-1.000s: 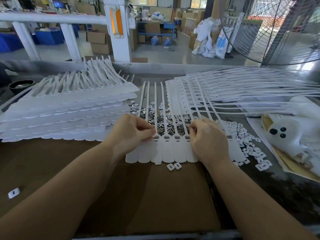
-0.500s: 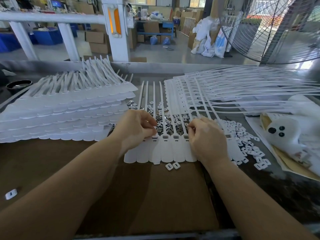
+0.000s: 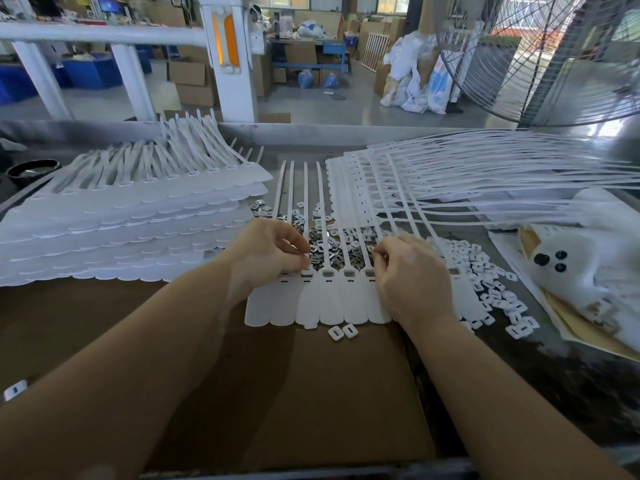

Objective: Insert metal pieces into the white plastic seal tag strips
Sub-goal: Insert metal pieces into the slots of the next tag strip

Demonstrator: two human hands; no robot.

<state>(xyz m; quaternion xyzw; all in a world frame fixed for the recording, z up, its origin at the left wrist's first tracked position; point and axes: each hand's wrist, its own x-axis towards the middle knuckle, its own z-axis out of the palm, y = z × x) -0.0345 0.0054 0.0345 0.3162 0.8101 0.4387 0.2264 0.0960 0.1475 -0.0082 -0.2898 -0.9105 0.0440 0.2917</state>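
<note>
At the centre of the frame, the left hand [image 3: 273, 251] and the right hand [image 3: 408, 271] each pinch a small metal piece over a row of white tag strips [image 3: 329, 303].

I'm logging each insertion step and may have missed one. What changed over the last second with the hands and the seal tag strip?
Very little. The left hand edged slightly right along the seal tag strip, its curled fingertips now over the next socket; whether it pinches a metal piece cannot be told. The right hand stayed curled at the strip's right end. The strip, the metal pieces behind it and the two white caps did not move.
</note>
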